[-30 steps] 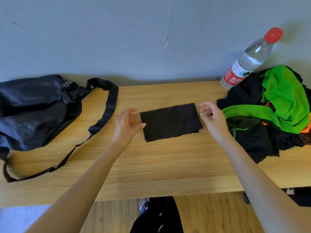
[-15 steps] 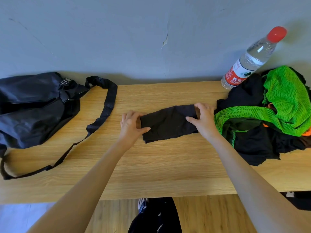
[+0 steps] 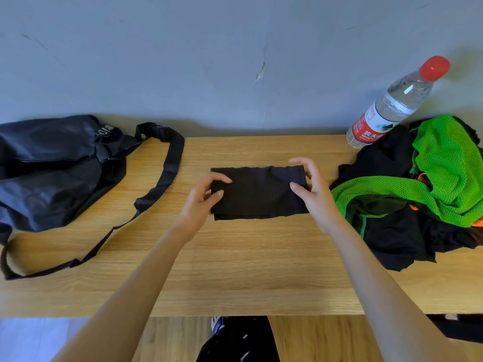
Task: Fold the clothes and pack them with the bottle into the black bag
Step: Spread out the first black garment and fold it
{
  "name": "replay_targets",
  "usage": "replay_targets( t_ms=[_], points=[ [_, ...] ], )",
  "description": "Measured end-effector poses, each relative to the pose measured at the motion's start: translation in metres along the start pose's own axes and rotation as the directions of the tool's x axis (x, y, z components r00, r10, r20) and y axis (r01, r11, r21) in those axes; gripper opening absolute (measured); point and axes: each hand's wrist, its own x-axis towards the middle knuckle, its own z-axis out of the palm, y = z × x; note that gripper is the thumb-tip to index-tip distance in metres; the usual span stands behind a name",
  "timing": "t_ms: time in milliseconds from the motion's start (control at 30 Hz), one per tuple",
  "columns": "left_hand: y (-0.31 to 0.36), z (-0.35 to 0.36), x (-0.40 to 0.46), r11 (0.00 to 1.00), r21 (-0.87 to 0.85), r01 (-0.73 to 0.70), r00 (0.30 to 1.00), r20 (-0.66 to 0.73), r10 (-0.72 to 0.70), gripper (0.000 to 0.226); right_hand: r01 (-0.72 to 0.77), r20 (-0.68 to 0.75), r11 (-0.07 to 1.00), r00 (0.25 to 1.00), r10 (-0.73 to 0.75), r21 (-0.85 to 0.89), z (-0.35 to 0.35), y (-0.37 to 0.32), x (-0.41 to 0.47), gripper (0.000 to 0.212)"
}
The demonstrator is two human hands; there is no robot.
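A folded black garment (image 3: 257,194) lies as a flat rectangle in the middle of the wooden table (image 3: 248,270). My left hand (image 3: 201,199) pinches its left end between thumb and fingers. My right hand (image 3: 315,190) holds its right end, thumb on top and fingers curled over the far corner. The black bag (image 3: 52,168) sits at the table's left end, its long strap (image 3: 167,171) trailing toward the middle. A clear water bottle (image 3: 386,108) with a red cap leans against the wall at the back right. A heap of unfolded black and green mesh clothes (image 3: 431,184) fills the right end.
A grey wall runs right behind the table. The table's front edge is close to me, with wooden floor and my dark trouser leg (image 3: 237,340) below it. The clothes heap hangs over the right front edge.
One second ago both hands hovered open beside the garment. They then closed on its two ends, and the garment now lies straighter and squarer between them.
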Motion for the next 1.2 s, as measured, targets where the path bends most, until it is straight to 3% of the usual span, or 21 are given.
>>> replay_targets(
  t_ms=[100, 300, 467, 633, 800, 1200],
  points=[
    [0.006, -0.008, -0.002, 0.999, -0.011, 0.039, 0.999, 0.012, -0.039, 0.035, -0.034, 0.067, 0.999, 0.997, 0.032, 0.019, -0.001, -0.003, 0.0, 0.032],
    [0.022, -0.031, -0.012, 0.996, -0.052, 0.079, 0.997, 0.007, -0.078, 0.052, -0.146, 0.153, 0.971, 0.981, 0.117, 0.191, 0.007, -0.022, 0.002, 0.049],
    [0.034, -0.057, -0.019, 0.992, -0.108, 0.062, 0.997, -0.029, -0.065, 0.058, -0.091, 0.225, 0.991, 0.972, 0.066, 0.101, 0.027, -0.045, 0.012, 0.062],
    [0.041, -0.095, -0.03, 0.992, -0.121, 0.031, 0.996, -0.074, -0.04, 0.06, -0.025, 0.265, 0.999, 0.964, 0.014, 0.04, 0.059, -0.063, 0.025, 0.05],
    [0.043, -0.156, -0.046, 0.991, -0.132, -0.012, 0.993, -0.117, -0.004, 0.06, -0.011, 0.315, 1.0, 0.949, 0.01, 0.003, 0.115, -0.086, 0.038, 0.036],
    [0.044, -0.377, -0.074, 0.999, -0.027, -0.044, 0.992, -0.116, 0.041, 0.06, 0.062, 0.295, 0.997, 0.955, -0.045, -0.05, 0.324, -0.153, 0.073, 0.041]
  ],
)
